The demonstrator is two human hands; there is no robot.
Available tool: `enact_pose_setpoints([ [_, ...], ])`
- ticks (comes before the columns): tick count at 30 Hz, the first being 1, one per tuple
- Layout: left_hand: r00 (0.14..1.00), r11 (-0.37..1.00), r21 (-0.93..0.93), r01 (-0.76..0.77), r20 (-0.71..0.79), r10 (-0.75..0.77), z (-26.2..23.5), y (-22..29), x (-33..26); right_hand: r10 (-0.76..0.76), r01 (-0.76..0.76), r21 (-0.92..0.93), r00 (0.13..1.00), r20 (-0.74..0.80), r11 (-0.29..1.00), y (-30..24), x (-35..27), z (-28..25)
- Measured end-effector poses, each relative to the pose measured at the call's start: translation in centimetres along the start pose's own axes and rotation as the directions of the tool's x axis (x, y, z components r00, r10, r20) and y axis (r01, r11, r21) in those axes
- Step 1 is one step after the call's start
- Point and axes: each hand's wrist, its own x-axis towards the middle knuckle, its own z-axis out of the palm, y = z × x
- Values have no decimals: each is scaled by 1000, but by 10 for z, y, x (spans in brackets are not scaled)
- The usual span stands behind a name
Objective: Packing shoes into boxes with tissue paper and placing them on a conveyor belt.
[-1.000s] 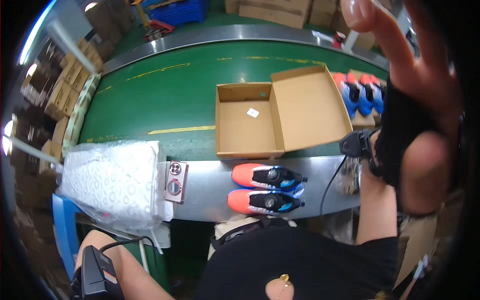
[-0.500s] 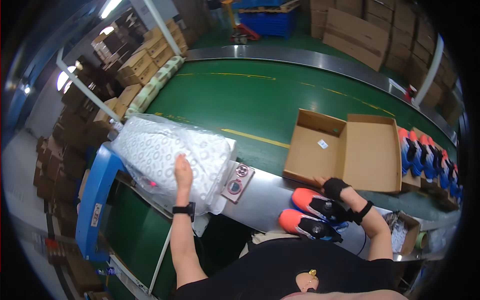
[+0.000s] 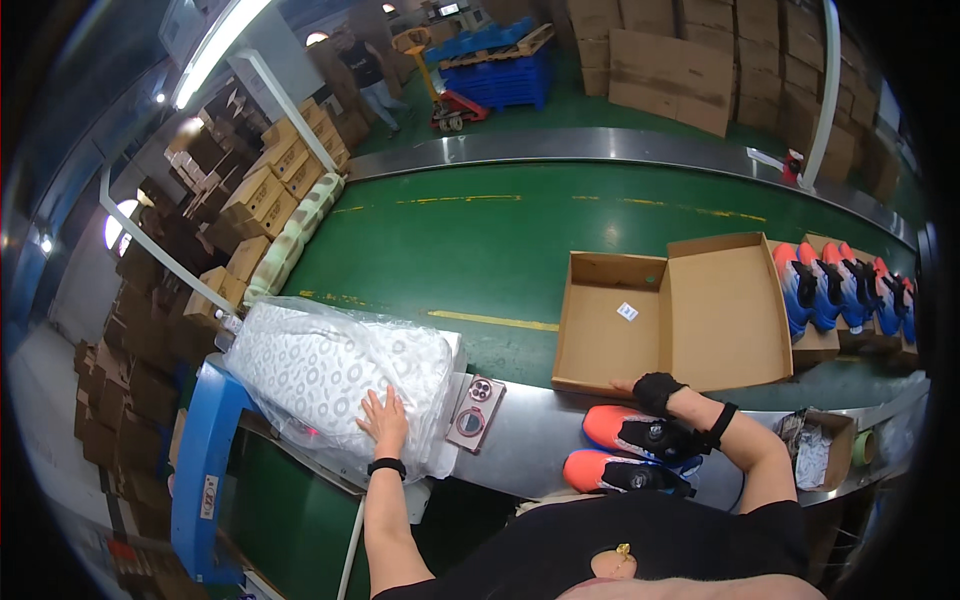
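Observation:
My left hand (image 3: 385,420) lies with fingers spread on a stack of white wrapping paper (image 3: 320,350) printed with grey rings, partly covered by clear plastic. A brown cardboard shoebox (image 3: 612,300) stands with its lid folded back to the right. Its near rim is in my right hand (image 3: 650,390), which wears a black wrap; the fingertips are partly hidden. Just below that hand, a pair of orange, black and blue sports shoes (image 3: 640,435) rests side by side on the metal ledge. A small white label sits inside the box.
A phone (image 3: 474,412) lies between the paper and the shoes. Several more shoes (image 3: 825,290) line the right side on boxes. The green conveyor belt (image 3: 450,250) runs beyond. A blue machine arm (image 3: 205,470) is at left; a small carton (image 3: 820,450) stands at right.
The view has tilted upward. My left hand has shifted right across the paper, its fingers now spread flat. My right hand stays at the shoebox's near rim.

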Motion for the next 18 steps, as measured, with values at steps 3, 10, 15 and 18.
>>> enact_pose_setpoints([
  [3, 999, 1000, 5, 29, -31, -28, -6, 8, 0, -20, 20, 0, 1000, -10, 1000, -5, -1, -4],
  [10, 943, 992, -86, 96, -311, -118, -10, -35, 31, -69, 68, 67, 997, 17, 995, -11, 3, -3],
  [15, 670, 920, -382, 82, -663, -335, -125, -64, 54, -111, 115, 25, 988, -107, 993, 5, 9, 12],
  [18, 496, 857, -468, -217, -809, -317, -188, -36, 47, -19, 16, 62, 998, 57, 998, -16, 8, -15],
])
